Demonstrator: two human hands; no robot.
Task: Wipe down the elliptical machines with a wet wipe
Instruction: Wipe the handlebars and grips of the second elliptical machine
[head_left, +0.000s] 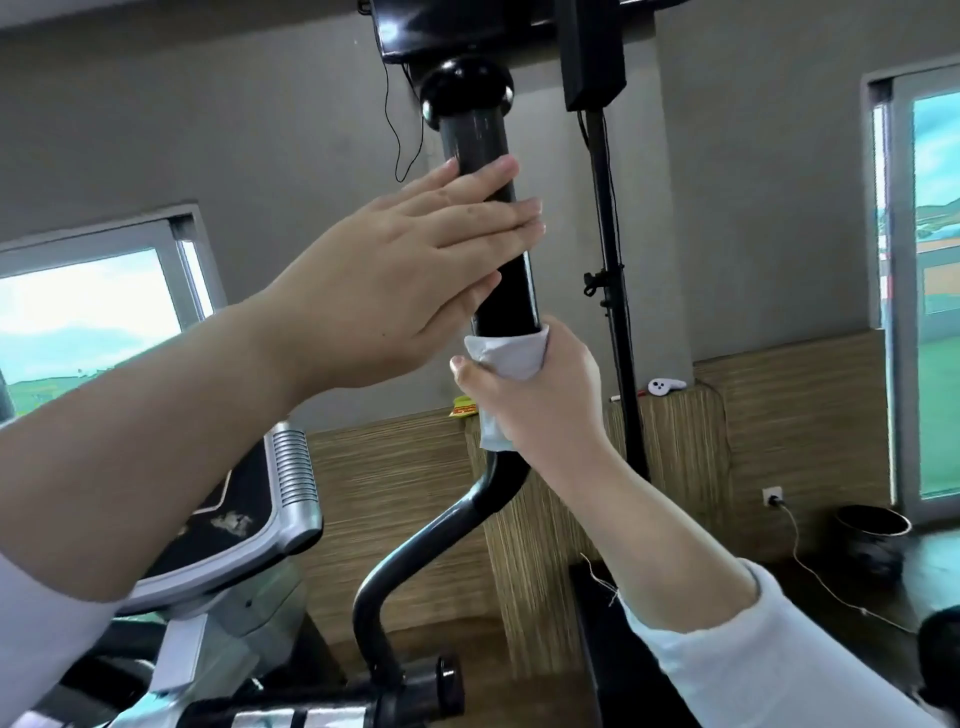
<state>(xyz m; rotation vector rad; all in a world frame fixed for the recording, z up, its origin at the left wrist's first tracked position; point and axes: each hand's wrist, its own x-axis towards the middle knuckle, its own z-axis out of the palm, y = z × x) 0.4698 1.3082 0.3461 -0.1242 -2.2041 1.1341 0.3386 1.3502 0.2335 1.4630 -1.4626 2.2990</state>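
The elliptical's black handlebar (480, 140) rises through the middle of the head view, ending in a round knob at the top. My right hand (540, 400) grips the bar low down with a white wet wipe (506, 356) wrapped round it under the fingers. Higher up, my left hand (395, 280) lies against the bar with fingers straight and flat on its near side. Below the wipe the bar curves down left to the machine's pivot. The machine's console (249, 525), grey-rimmed, sits at lower left.
A black stand pole (613, 291) with a speaker box rises just right of the handlebar. A dark screen hangs overhead. A wood-panelled ledge behind carries a white controller (666, 386) and a yellow packet (464, 407). A black bin (872, 535) stands at right by a window.
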